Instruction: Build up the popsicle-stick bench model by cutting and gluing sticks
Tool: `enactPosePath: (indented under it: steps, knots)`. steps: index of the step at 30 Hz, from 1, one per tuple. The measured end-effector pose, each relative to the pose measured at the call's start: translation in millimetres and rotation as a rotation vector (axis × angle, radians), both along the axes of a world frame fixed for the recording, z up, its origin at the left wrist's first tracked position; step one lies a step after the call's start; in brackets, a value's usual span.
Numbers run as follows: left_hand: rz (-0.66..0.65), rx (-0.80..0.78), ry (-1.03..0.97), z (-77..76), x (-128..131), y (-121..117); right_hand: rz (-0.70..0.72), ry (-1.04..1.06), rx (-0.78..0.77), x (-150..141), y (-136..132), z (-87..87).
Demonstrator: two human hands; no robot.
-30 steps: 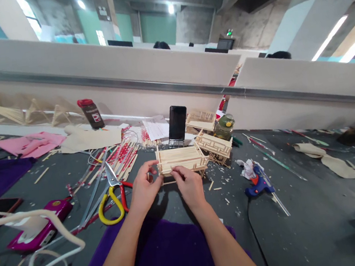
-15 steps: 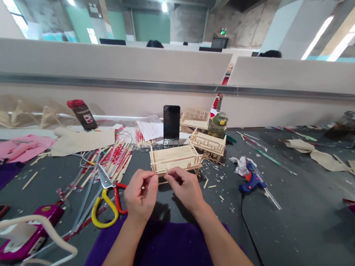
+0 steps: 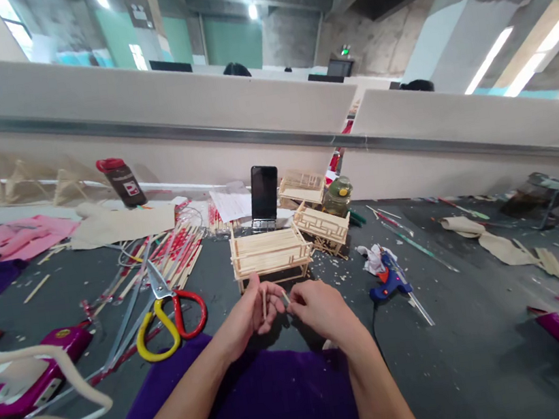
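My left hand (image 3: 256,309) is turned partly palm up, its fingers curled around a short wooden stick (image 3: 264,305). Facing it, my right hand (image 3: 318,307) pinches another short stick piece (image 3: 285,296) between thumb and fingertips. The hands are close together just in front of a small model built of wooden sticks (image 3: 271,252), which stands on legs and has a low railing. Scissors with one yellow and one red handle (image 3: 169,313) lie open to the left. A blue hot glue gun (image 3: 389,284) rests to the right, its cord running toward me.
Behind the model stand a phone (image 3: 264,194) on a holder, two more stick models (image 3: 321,226) and a green bottle (image 3: 338,196). Bundled sticks (image 3: 182,253) lie left. A purple power strip (image 3: 65,347) with a white cable is at far left. A purple cloth (image 3: 284,401) covers the near edge.
Both hands have drawn back from the model's front edge toward me. My left hand has turned its palm up, so the stick in it shows. The view has shifted slightly.
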State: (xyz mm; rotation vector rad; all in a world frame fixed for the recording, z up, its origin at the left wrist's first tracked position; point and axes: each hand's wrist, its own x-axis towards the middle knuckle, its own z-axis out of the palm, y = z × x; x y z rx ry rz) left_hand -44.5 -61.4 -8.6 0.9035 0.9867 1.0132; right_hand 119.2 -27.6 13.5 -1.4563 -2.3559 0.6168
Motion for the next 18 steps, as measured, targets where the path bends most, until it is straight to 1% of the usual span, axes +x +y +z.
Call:
enactPosePath:
  steps: [2,4,7,10,13,16,18]
  knots:
    - [-0.033,-0.057,-0.031,-2.2,1.3,0.4,-0.044,-0.024,-0.014,3.3,0.3,-9.1]
    - [-0.018,-0.058,0.004,-6.7,0.8,1.1,-0.044,0.028,-0.070,3.5,0.6,-15.5]
    - [0.012,0.018,0.148,-16.4,-1.8,2.6,-0.009,0.112,-0.147,2.0,0.8,-18.7]
    - [0.011,0.099,0.309,-23.0,-4.7,3.0,0.011,0.138,-0.181,1.1,0.4,-19.5]
    - [-0.014,0.144,0.449,-21.5,-7.0,2.1,0.032,0.126,-0.194,-1.3,-1.3,-22.0]
    - [-0.027,0.292,0.686,-14.9,-8.9,1.3,0.083,0.115,-0.186,-6.5,-3.9,-25.0]
    - [-0.050,0.387,0.802,-11.1,-10.0,1.2,0.105,0.134,-0.230,-7.2,-4.3,-25.5]
